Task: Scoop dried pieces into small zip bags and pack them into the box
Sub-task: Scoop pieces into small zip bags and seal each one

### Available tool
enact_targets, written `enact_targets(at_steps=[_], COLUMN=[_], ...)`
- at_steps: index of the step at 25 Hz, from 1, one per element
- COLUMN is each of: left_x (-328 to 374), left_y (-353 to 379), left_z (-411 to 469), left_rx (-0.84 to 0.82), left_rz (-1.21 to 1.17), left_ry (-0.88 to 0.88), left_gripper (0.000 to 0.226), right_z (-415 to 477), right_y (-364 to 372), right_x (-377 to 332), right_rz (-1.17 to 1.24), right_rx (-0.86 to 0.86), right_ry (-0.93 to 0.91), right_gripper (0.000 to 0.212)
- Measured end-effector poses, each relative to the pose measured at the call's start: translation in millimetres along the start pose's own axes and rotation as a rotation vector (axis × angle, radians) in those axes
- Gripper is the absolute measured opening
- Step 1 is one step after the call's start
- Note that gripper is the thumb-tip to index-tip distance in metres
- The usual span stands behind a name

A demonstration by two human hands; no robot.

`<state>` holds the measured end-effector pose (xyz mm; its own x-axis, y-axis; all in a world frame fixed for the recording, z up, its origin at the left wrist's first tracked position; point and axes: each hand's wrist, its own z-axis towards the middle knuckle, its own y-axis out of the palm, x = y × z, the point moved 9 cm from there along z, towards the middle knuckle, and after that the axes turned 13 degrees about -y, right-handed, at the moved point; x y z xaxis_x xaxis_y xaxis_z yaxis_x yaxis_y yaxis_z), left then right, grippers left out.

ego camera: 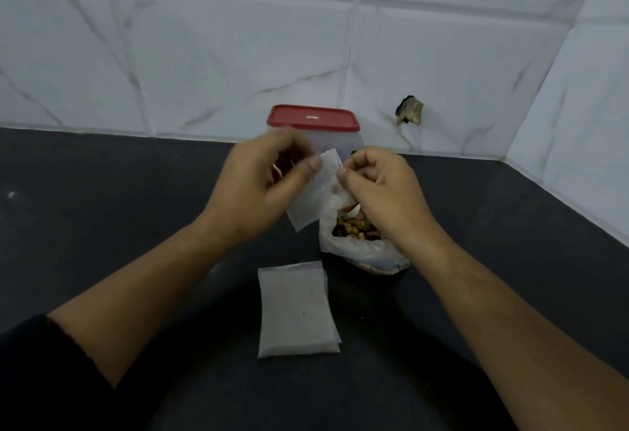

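Observation:
Above the dark counter both hands hold one small translucent zip bag [315, 197]. My left hand [262, 182] pinches its upper left edge with thumb and fingers, and my right hand [381, 188] pinches its upper right edge. Just below the right hand lies an open plastic bag of dried pieces [360, 240], brown and yellow. A flat stack of empty zip bags [296, 311] lies nearer to me. The clear box with a red lid [313, 119] stands behind the hands against the wall, lid on.
The black counter [119, 209] runs to a white marbled tile wall [204, 39] at the back and on the right. A broken dark hole [410, 111] shows in the back tiles right of the box.

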<state>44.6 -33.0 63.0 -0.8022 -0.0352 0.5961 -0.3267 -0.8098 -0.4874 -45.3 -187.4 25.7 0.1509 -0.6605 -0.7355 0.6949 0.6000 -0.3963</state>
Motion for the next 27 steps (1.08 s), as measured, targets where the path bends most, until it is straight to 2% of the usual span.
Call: enact_targets(at_steps=[3, 6, 13, 17, 20, 24, 27], left_x=[-2, -19, -32, -36, -37, -39, -41], left_y=[29, 32, 33, 33, 33, 31, 31], left_z=[-8, -7, -7, -6, -6, -6, -6], left_rx=[-0.189, -0.215, -0.226, -0.227, -0.233, -0.227, -0.219], left_rz=[-0.082, -0.221, -0.363, -0.374, -0.381, -0.341, -0.324], left_ry=[-0.056, -0.19, -0.352, -0.377, -0.394, -0.411, -0.432], left_gripper=[0.006, 0.005, 0.02, 0.017, 0.018, 0.018, 0.017], right_z=[-2, -3, -4, -4, -4, -4, -6], right_y=[7, 13, 16, 14, 13, 4, 4], right_x=[3, 1, -8, -8, -14, -29, -38], right_rz=[0.291, 0.456, 0.493, 0.423, 0.366, 0.034, -0.234], right_rx=[0.004, -0.008, -0.04, -0.039, -0.022, 0.042, 0.018], right_ry=[0.083, 0.119, 0.103, 0.085, 0.003, -0.254, -0.388], right_gripper=[0.002, 0.005, 0.017, 0.024, 0.023, 0.025, 0.021])
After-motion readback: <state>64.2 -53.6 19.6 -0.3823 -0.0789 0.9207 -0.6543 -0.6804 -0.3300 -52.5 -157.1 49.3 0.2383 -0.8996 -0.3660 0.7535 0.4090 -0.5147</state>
